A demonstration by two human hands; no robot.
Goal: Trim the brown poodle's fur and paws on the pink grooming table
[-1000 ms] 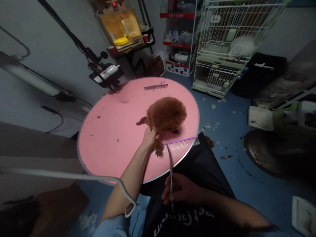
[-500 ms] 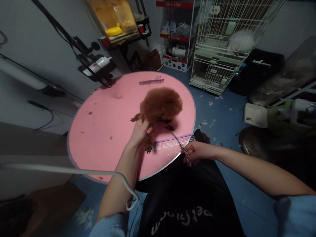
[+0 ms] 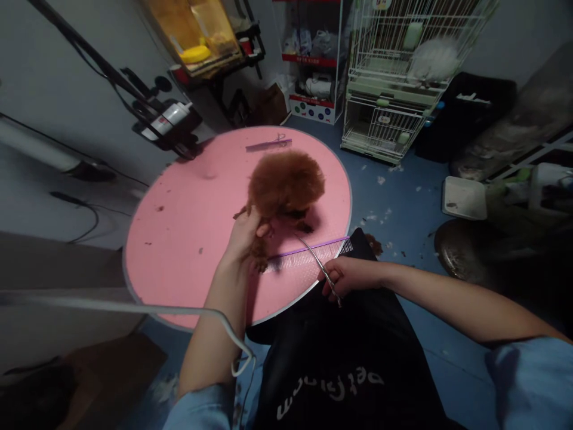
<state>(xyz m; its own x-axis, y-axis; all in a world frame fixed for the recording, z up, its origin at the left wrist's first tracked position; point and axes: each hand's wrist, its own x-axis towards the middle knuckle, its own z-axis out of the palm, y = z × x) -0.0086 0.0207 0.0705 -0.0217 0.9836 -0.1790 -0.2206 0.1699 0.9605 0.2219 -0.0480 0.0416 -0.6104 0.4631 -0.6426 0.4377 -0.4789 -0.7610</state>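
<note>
Left hand: the left hand (image 3: 244,230) reaches forward over the pink round desk (image 3: 188,239), forearm stretched straight from the blue sleeve, fingers curled round the dog's hind leg (image 3: 258,254).
Left grip: wrapped tight on that leg, thumb on the near side; the paw hangs out just below the grip.
Right hand: the right hand (image 3: 347,276) comes in from the right with the elbow bent, wrist level, at the near rim of the desk.
Right grip: fingers folded through the handles of the scissors (image 3: 319,264); blades look nearly together, tips pointing up and left toward the left grip, stopping just short of the paw.
Dog: the small brown dog (image 3: 286,182) stands just beyond the left grip, its fluffy body turned away, well inside the desk.
Comb: a purple comb (image 3: 308,254) lies flat between the two grips, one end by the paw, the other reaching the desk's rim; the scissor blades cross above it.
Far tools: a second comb (image 3: 267,144) lies at the far rim, well beyond the dog.
Edges: the rim curves just under the right grip, with the black apron (image 3: 340,358) right against it.
Open room: bare pink surface spreads wide to the left of the left grip; a white cable (image 3: 179,313) runs across below that forearm.
Beyond: a white wire cage (image 3: 403,77) stands on the blue floor, far to the right of the dog.
</note>
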